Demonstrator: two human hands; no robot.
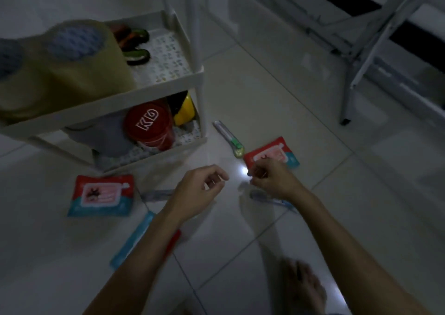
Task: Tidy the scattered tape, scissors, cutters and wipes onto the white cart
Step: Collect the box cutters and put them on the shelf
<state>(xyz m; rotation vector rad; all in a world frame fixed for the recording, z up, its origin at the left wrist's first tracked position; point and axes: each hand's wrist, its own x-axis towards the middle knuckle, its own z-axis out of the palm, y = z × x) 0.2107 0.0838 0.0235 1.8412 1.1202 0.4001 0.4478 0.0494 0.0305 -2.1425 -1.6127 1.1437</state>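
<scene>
Dimly lit scene: every place below is given relative to the white cart (192, 78).
Right hand (269, 178): in front of the cart and to its right, fingers curled over the near edge of a red wipes pack (273, 154); whether it has pinched the pack I cannot tell.
Left hand (199, 189): in front of the cart's lower shelf, loosely curled, holding nothing that I can see.
Still on the floor: a green-tipped cutter (230, 139) just beside the cart's front right leg; a second wipes pack (102, 195) in front of the cart to the left; a blue cutter (132, 240) nearer the person; a blurred tool (272, 200) under the right wrist.
Already on the cart: tape rolls (60, 64) and green-handled scissors (137, 47) on the upper shelf.
Risk, grip: probably a slack, soft pack slipping from a fingertip pinch.
Risk, blades: in this gloom a hand or the bare foot (303, 288) might meet a cutter; blade positions are unreadable.
Risk, space: the tape crowds the upper shelf.
Writing: "KD" in white on a red tin (149, 124) on the lower shelf; the pack labels are too blurred to read.
</scene>
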